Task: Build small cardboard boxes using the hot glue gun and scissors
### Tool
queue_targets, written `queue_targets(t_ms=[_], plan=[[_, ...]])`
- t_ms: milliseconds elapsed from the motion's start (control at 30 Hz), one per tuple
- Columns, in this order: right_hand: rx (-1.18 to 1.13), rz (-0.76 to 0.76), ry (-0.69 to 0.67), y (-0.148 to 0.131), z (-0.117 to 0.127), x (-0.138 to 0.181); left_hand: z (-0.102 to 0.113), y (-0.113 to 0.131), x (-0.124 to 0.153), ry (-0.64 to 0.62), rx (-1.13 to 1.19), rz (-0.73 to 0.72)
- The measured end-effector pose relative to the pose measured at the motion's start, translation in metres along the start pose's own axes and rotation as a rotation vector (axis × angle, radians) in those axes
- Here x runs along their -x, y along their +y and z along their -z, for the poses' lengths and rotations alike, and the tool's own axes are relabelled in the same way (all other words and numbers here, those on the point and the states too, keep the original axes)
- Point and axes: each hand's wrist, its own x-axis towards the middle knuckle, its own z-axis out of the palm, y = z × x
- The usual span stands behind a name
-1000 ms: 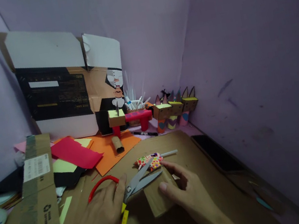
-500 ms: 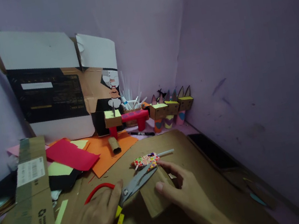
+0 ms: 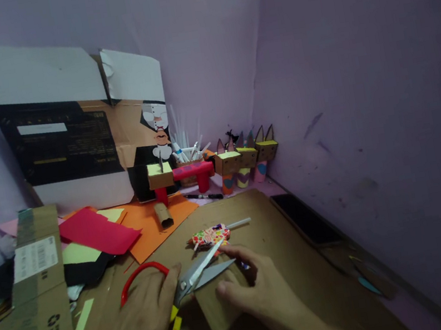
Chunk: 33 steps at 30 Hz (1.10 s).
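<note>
My left hand [image 3: 142,316] is closed around a pair of scissors [image 3: 194,273] with one red and one yellow handle. Their blades stand apart and point away to the right, over the upper part of a small brown cardboard piece [image 3: 216,315]. My right hand [image 3: 261,285] grips that piece between thumb and fingers, and its index fingertip is close to the upper blade's tip. Just beyond the blades lies a glue gun [image 3: 211,236] with a colourful floral pattern, a clear glue stick jutting from its back. My right hand partly hides the cardboard piece.
A cardboard sheet [image 3: 304,286] covers the work surface. Coloured papers [image 3: 98,230] and a taped cardboard strip [image 3: 37,308] lie left. Cardboard animal figures [image 3: 229,164], a straw basket [image 3: 193,178] and an opened box [image 3: 68,140] line the back. A dark phone-like slab [image 3: 305,218] lies right.
The scissor blades have spread wider. My right hand and the cardboard piece have moved slightly left and toward me. The whole view has turned a little to the right.
</note>
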Motion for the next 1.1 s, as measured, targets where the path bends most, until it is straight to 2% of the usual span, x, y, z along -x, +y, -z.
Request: queue_targets(t_ms=[100,433,700,933,1100], plan=[[0.03,-0.001,0.0,-0.003,-0.003,0.003,0.005,0.005,-0.004,0.042,0.002,-0.012],[0.05,0.038,0.002,-0.003,-0.003,0.003,0.002,0.012,-0.002,0.018,-0.141,-0.027],[0.028,0.057,-0.001,-0.002,-0.002,0.003,0.0,0.006,0.003,-0.092,0.034,-0.025],[0.034,0.076,-0.019,-0.005,-0.002,0.004,-0.003,-0.001,0.009,-0.026,0.185,-0.085],[0.037,0.034,0.015,0.0,-0.001,0.001,-0.001,-0.002,0.005,0.038,0.372,-0.039]])
